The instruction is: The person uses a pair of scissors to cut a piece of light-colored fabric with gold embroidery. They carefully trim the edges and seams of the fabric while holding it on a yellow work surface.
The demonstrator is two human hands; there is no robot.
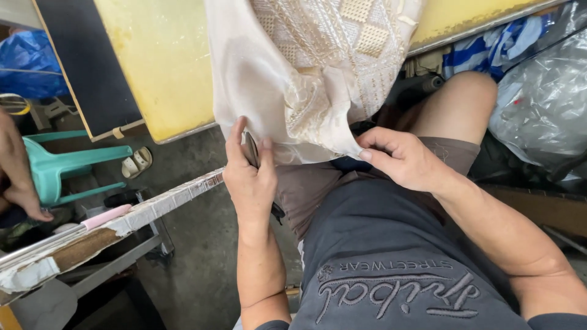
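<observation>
A cream, satiny cloth with a raised woven panel of diamonds and ribbed stripes (pixel 306 67) hangs off the front edge of the worn yellow-topped bench (pixel 159 67) and falls in soft folds down to the person's lap, its smooth plain part to the left and the textured, lattice-like panel to the right. The left hand (pixel 249 177) is closed on the lower left edge of the cloth, thumb and fingers pinching it together with a thin, flat, dark tool (pixel 251 150) that stands upright between them; what kind of tool it is cannot be told. The right hand (pixel 403 160) has a narrow grip, its fingertips (pixel 365 154) pinching the bottom hem where the fabric bunches into a point just above the thigh. The person sits in brownish shorts (pixel 312 189) and a dark grey knit shirt with stitched lettering (pixel 391 269), one bare knee (pixel 465 104) raised beside the bench. A matte black flat board (pixel 92 67) lies along the bench's left side. Below, on the rough grey concrete floor (pixel 195 244), stand a teal moulded plastic chair (pixel 67 165) and a pale sandal (pixel 136 162). A long chipped plank with peeling white paint (pixel 122 223) runs slantwise across the lower left. Crinkled clear plastic bags (pixel 541 104) are heaped at the right, and another person's bare arm (pixel 15 171) shows at the far left edge
</observation>
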